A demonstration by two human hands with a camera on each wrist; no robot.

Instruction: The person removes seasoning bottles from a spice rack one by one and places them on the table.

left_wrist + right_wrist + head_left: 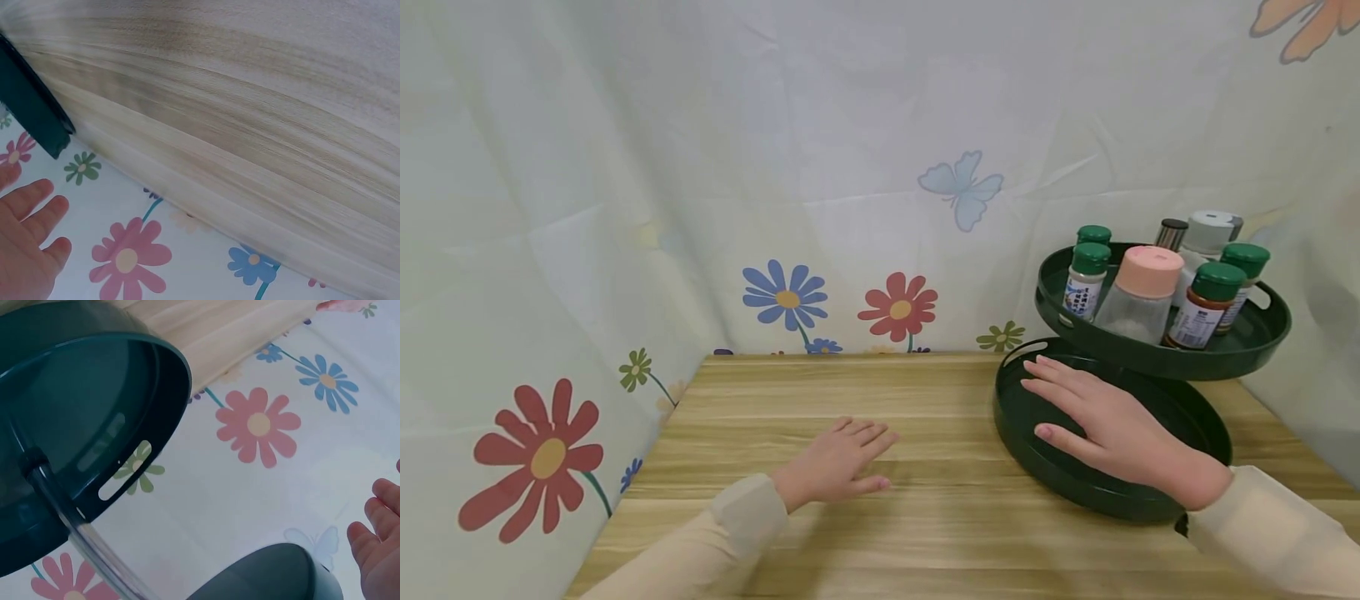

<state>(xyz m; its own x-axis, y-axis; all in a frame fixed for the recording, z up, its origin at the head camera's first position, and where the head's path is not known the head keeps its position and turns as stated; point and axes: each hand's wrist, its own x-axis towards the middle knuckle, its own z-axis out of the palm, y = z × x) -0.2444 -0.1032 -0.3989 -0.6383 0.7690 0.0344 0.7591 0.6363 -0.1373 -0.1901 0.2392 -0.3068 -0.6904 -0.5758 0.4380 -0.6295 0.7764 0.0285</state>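
Note:
My left hand (842, 462) is held over the left-middle of the wooden table (760, 400), its fingers straight and nothing in it. On the other side, my right hand (1105, 421) hovers in front of the lower tray of a dark green two-tier rack (1045, 450), fingers extended and also holding nothing. The upper tray (1165, 360) carries several bottles: a clear jar with a pink lid (1150, 275), green-capped seasoning bottles (1206, 308) and a white-lidded container (1210, 233). In the right wrist view a metal post (100, 550) joins the two tiers.
A white cloth (865, 125) printed with flowers and a butterfly hangs behind the table and along its sides. The rack occupies the table's right part. A cut-out handle (125, 472) pierces the lower tray's wall.

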